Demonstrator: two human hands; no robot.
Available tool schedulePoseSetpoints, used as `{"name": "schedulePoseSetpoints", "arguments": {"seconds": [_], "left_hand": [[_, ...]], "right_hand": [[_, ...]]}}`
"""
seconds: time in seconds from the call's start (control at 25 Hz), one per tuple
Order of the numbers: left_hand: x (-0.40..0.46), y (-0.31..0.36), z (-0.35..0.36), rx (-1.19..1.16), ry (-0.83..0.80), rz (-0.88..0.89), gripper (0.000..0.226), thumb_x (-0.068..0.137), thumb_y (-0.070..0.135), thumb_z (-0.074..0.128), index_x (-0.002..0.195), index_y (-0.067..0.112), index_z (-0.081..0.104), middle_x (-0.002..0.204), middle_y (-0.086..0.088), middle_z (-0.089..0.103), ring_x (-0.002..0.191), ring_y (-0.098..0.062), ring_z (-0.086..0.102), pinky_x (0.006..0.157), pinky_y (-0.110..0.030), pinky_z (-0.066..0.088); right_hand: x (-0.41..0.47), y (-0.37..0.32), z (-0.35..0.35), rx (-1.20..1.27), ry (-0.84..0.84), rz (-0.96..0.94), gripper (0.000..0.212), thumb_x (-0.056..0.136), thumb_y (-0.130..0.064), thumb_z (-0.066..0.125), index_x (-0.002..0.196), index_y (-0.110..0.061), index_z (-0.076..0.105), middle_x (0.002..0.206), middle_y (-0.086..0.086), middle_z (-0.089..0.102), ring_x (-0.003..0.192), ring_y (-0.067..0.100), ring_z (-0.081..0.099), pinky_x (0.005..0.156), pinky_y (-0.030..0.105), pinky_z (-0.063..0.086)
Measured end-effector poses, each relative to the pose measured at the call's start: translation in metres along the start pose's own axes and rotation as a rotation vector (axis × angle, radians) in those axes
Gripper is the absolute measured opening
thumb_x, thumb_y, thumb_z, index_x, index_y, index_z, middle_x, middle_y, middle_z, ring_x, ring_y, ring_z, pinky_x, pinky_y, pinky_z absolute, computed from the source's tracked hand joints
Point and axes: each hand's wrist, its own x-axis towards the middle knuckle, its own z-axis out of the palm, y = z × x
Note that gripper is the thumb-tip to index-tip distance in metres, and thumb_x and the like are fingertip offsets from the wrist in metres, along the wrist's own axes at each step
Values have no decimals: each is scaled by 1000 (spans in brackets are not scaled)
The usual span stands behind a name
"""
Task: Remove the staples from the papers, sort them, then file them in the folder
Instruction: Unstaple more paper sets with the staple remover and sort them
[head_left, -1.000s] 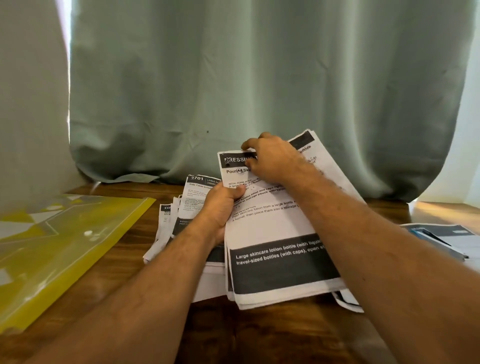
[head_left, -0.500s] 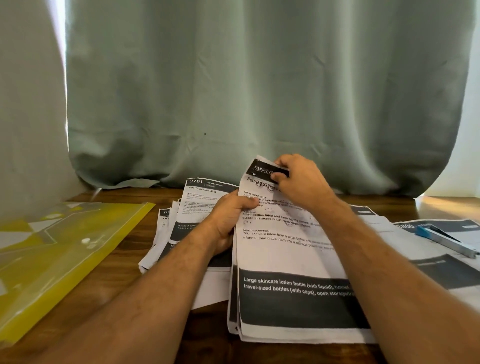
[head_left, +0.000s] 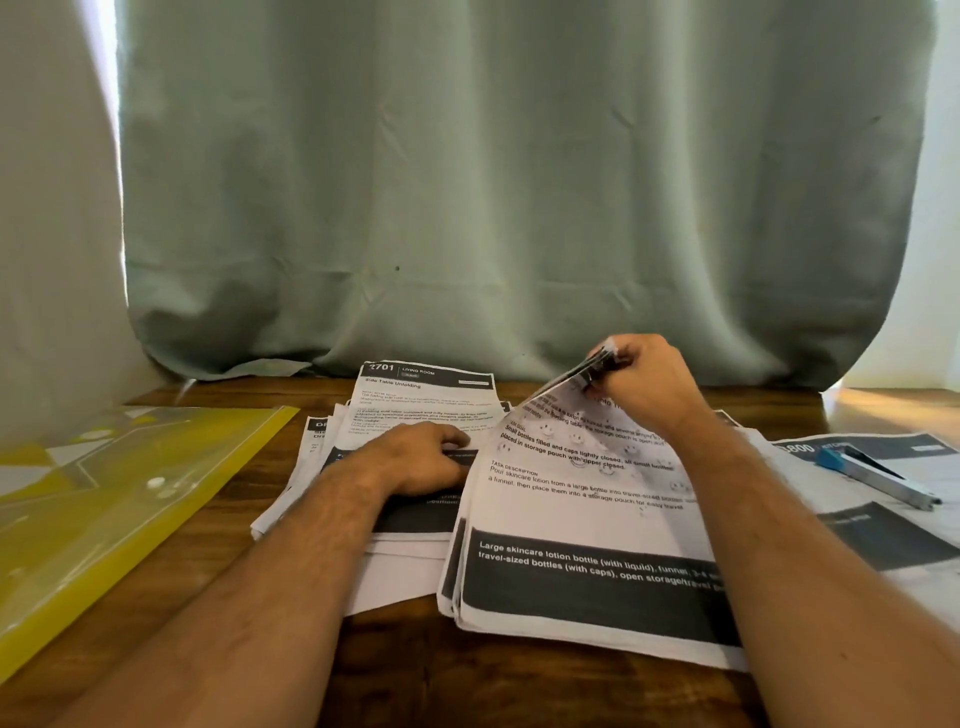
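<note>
Printed papers (head_left: 582, 525): right hand (head_left: 644, 384) lifts corner, left hand (head_left: 421, 457) alongside.

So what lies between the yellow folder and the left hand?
In the head view, bare wooden table, then the left paper pile's edge, lies between the yellow folder and the left hand.

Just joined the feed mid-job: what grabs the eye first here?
The right hand peeling up the top corner of the printed paper stack at table centre, while the left hand lies flat on the neighbouring paper pile. A translucent yellow plastic folder lies far left; a blue-and-silver stapler far right.
</note>
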Motion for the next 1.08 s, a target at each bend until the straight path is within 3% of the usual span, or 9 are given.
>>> {"name": "schedulePoseSetpoints", "arguments": {"seconds": [0.16, 0.28, 0.44, 0.68, 0.84, 1.0, 1.08], "left_hand": [[-5, 2, -9, 90, -5, -5, 76, 67, 64, 73, 137, 40, 55, 143, 8, 56, 127, -17, 52, 111, -43, 41], [-10, 3, -12, 92, 42, 6, 60, 68, 63, 69, 124, 41, 65, 127, 10, 64, 115, -14, 58, 107, -41, 46], [-6, 1, -11, 148, 248, 67, 13, 86, 32, 68, 95, 29, 76, 100, 7, 73, 91, -14, 63, 87, -30, 51], [0, -3, -9, 145, 264, 87, 17, 86, 17, 66, 73, 28, 69, 82, 6, 67, 85, -17, 62, 78, -29, 50], [5, -11, -9, 84, 252, 8, 17, 86, 24, 70, 71, 30, 64, 83, 8, 64, 84, -15, 58, 78, -29, 45], [8, -16, -9, 36, 254, -74, 10, 85, 34, 72, 77, 34, 65, 103, 2, 68, 99, -20, 58, 99, -40, 47], [9, -19, -10, 89, 302, -170, 23, 78, 51, 76, 89, 33, 68, 116, 0, 68, 111, -24, 57, 107, -47, 42]], "right_hand": [[-2, 3, 2, 31, -36, -20, 35, 72, 12, 61, 61, -21, 69, 59, -5, 69, 58, 9, 62, 61, 18, 48], [1, 2, 5, 29, 122, 20, 34, 74, 11, 58, 70, -20, 72, 68, -6, 70, 62, 6, 60, 55, 5, 41], [8, -3, -2, 55, 381, -30, 38, 80, 6, 54, 75, -28, 69, 80, -8, 70, 67, 2, 60, 57, 1, 38], [7, -11, 8, 47, 363, -119, 33, 83, 6, 56, 87, -19, 76, 92, -2, 71, 76, 4, 63, 60, 1, 41], [5, -18, 16, 103, 403, -210, 31, 84, 7, 56, 89, -17, 77, 97, 1, 71, 87, 6, 64, 68, 1, 42], [1, -27, 22, 182, 495, -329, 28, 80, 8, 58, 89, -10, 77, 98, 0, 69, 90, 9, 64, 76, 3, 44], [-2, -31, 23, 185, 518, -386, 25, 80, 8, 58, 89, -6, 76, 98, 2, 67, 91, 9, 63, 78, 3, 44]]}}
